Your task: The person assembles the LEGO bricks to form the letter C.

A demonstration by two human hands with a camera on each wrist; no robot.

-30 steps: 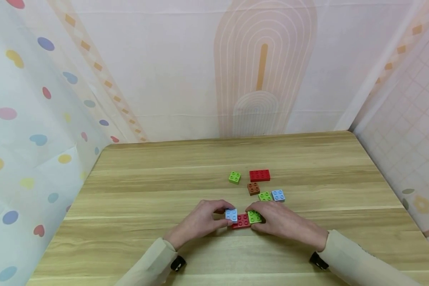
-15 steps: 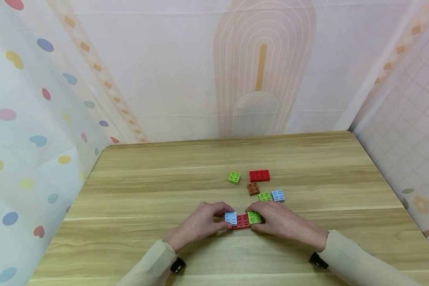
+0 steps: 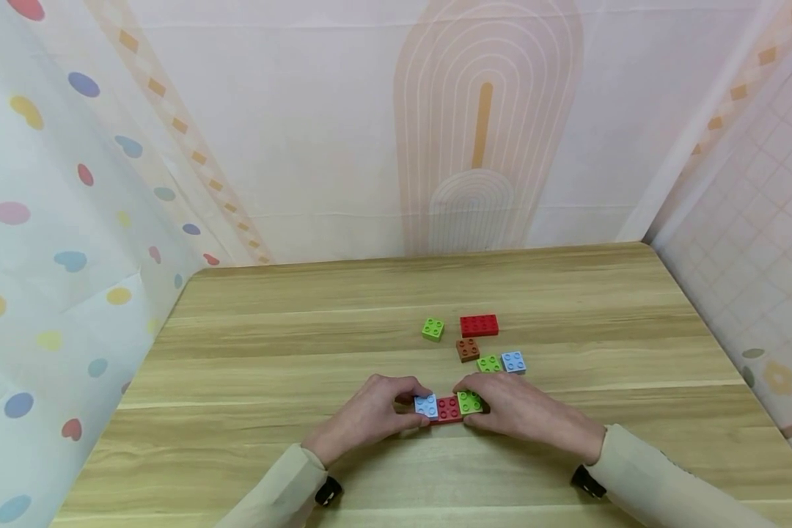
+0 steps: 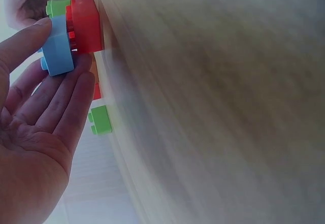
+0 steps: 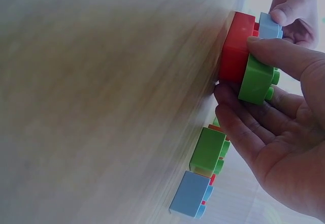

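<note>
A red brick (image 3: 449,410) lies on the wooden table between both hands, a few of its studs showing. My left hand (image 3: 375,412) pinches a light blue brick (image 3: 425,405) between thumb and fingers at the red brick's left end. In the left wrist view the blue brick (image 4: 57,49) juts past that end, and a narrow gap with red studs shows between them. My right hand (image 3: 524,408) pinches a green brick (image 3: 470,402) at the right end. Seen from the right wrist, the green brick (image 5: 256,79) sits against the red brick's studded side and overhangs its end.
Behind the hands lie a loose green brick (image 3: 433,329), a long red brick (image 3: 479,325) and a brown brick (image 3: 468,350). Another green brick (image 3: 489,364) and a light blue brick (image 3: 513,362) lie just beyond the right hand. A patterned cloth (image 3: 317,147) hangs behind the table.
My left hand has lowered the light blue brick slightly toward the near side, onto or close over the red brick's left end. The right hand and green brick stay in place.
</note>
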